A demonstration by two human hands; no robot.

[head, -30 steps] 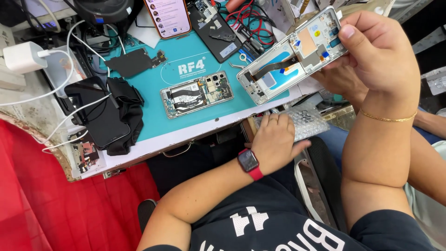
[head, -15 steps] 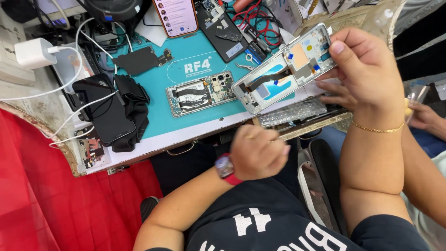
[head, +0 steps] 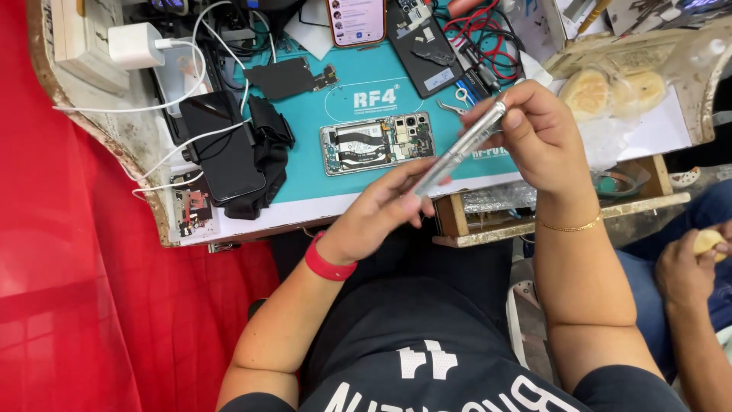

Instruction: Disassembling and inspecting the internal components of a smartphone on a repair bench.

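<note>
Both hands pinch the silver phone frame (head: 460,149) edge-on: right hand (head: 545,137) at its 1 o'clock end, left hand (head: 377,217) at 7 o'clock. Uneven pressure could bend it or drop it onto the opened phone (head: 376,143).

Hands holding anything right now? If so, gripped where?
Both hold one phone frame, seen edge-on. Right hand pinches its upper end; left hand holds the lower end, fingers along the edge.
</note>
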